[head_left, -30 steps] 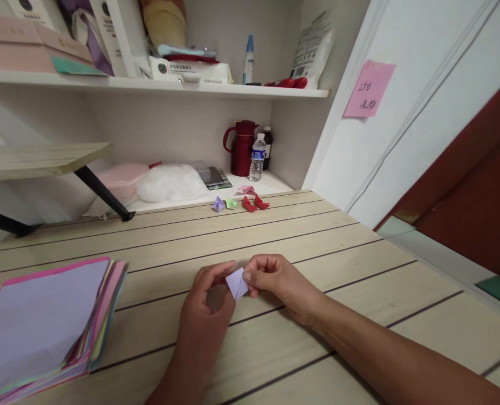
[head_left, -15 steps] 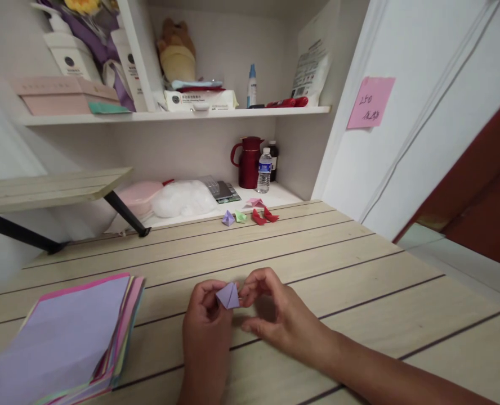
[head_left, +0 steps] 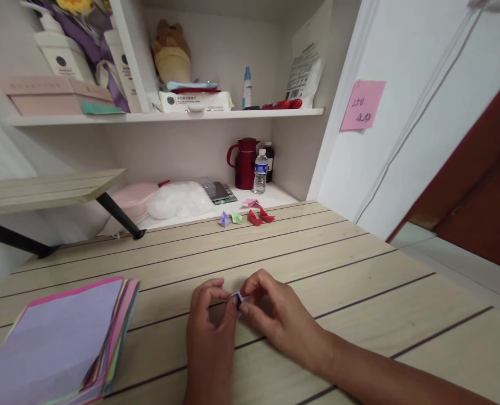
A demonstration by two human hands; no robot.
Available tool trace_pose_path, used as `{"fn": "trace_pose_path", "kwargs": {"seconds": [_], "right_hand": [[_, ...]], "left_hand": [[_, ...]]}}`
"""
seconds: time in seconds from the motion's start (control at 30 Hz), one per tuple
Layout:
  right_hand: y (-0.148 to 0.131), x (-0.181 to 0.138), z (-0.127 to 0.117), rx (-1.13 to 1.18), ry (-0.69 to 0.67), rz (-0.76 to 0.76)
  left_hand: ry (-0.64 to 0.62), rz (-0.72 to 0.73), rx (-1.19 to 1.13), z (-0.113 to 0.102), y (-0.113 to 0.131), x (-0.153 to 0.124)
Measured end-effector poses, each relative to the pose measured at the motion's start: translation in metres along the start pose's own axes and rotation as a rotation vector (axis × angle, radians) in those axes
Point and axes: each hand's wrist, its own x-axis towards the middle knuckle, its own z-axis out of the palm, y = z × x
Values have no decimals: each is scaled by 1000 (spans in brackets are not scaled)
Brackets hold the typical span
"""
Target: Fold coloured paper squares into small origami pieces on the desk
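A small folded piece of purple paper (head_left: 239, 296) is held between both hands, just above the wooden table (head_left: 317, 270). My left hand (head_left: 211, 315) pinches it from the left with thumb and fingers. From the right, my right hand (head_left: 271, 306) grips its edge between thumb and forefinger. Much of the paper is hidden behind the fingertips. Farther back on the table stand small folded paper figures: a purple one (head_left: 224, 219), a green one (head_left: 236, 217), two red ones (head_left: 255, 217) and a pink one (head_left: 251, 203).
A stack of coloured paper sheets (head_left: 59, 332), purple on top, lies at the left. Behind the table are a red jug (head_left: 245, 164), a water bottle (head_left: 260, 173) and a white plastic bag (head_left: 180, 199). A small raised shelf (head_left: 47, 191) on black legs stands back left.
My right hand has closed onto the purple paper, which has turned from facing me flat to nearly edge-on. My left thumb now presses on it. The view has shifted slightly.
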Motion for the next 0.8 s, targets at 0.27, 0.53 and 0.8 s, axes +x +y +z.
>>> {"fn": "trace_pose_path", "kwargs": {"seconds": [0.27, 0.53, 0.8], "right_hand": [[-2, -2, 4, 86, -44, 64], [3, 3, -1, 65, 125, -36], [7, 4, -3, 89, 233, -93]], "left_hand": [[-61, 5, -53, 3, -1, -5], [-71, 107, 25, 3, 4, -8], [-158, -87, -381, 16, -2, -19]]}}
